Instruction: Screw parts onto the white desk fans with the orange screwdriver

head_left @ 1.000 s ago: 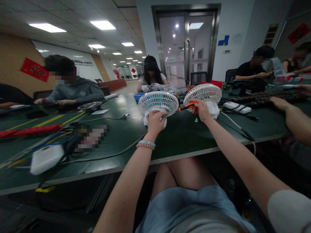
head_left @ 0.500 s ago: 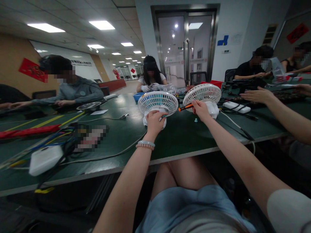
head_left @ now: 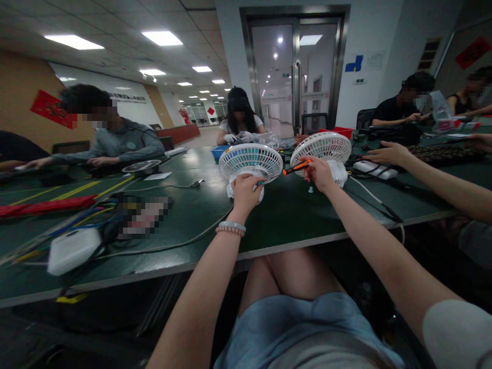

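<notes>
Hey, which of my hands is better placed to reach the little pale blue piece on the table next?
Probably your right hand: it is close to the pale blue piece, while your left hand is farther off, against the left fan. However, your right hand holds an orange tool.

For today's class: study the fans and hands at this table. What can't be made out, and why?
In the head view:
Base of the left fan: partly hidden behind the left hand.
Teal piece at that hand: too small to identify.
Orange tool: gripped end hidden by the right hand.
Pale blue piece below it: too small.
Co-worker's arm: cut off by the right edge.
</notes>
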The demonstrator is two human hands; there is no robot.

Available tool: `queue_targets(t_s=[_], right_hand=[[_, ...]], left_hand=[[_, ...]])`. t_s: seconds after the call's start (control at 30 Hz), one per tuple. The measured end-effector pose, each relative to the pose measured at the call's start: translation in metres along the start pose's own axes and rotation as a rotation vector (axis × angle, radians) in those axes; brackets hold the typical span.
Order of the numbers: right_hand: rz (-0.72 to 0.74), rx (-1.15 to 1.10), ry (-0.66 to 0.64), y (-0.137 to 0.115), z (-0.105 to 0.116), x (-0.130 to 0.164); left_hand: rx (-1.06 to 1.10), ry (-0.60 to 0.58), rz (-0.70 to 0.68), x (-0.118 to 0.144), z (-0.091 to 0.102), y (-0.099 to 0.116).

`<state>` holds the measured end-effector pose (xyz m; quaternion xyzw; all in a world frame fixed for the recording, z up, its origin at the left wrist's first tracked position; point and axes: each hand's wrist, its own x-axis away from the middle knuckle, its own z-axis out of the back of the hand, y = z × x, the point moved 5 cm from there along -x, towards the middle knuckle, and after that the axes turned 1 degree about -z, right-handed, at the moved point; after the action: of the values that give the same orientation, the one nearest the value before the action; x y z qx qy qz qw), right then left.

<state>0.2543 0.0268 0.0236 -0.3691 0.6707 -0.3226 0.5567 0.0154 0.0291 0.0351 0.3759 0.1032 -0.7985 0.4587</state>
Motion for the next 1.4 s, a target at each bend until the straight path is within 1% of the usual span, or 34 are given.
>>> queue_targets(t_s=[0.17, 0.4, 0.53, 0.77, 0.97, 1.1, 1.23, 1.4], right_hand=[[0.003, 0.008, 0.003, 0.003, 0.000, -0.001], [0.081, 0.128, 0.057, 0.005, 0.006, -0.007], [0.103, 0.139, 0.051, 0.002, 0.005, -0.004], [0.076, 0.073, 0.013, -0.002, 0.000, 0.001], [0.041, -0.026, -0.043, -0.006, -0.003, 0.002], [0.005, -0.017, -0.042, -0.003, -0.003, 0.001], [0.020, 0.011, -0.010, -0.003, -0.002, 0.002], [0.050, 0.140, 0.035, -0.002, 0.001, 0.000]], left_hand=[[0.010, 0.004, 0.001, 0.000, -0.001, -0.001], [0.012, 0.013, -0.011, 0.000, -0.002, -0.001], [0.008, 0.006, -0.005, 0.000, -0.002, -0.001], [0.012, 0.013, -0.039, 0.001, -0.002, 0.000], [-0.009, 0.004, -0.038, 0.001, -0.002, 0.001], [-0.018, -0.004, -0.035, 0.001, -0.003, 0.001], [-0.015, -0.008, -0.037, 0.000, -0.003, 0.001], [-0.010, -0.006, -0.046, 0.000, -0.004, 0.001]])
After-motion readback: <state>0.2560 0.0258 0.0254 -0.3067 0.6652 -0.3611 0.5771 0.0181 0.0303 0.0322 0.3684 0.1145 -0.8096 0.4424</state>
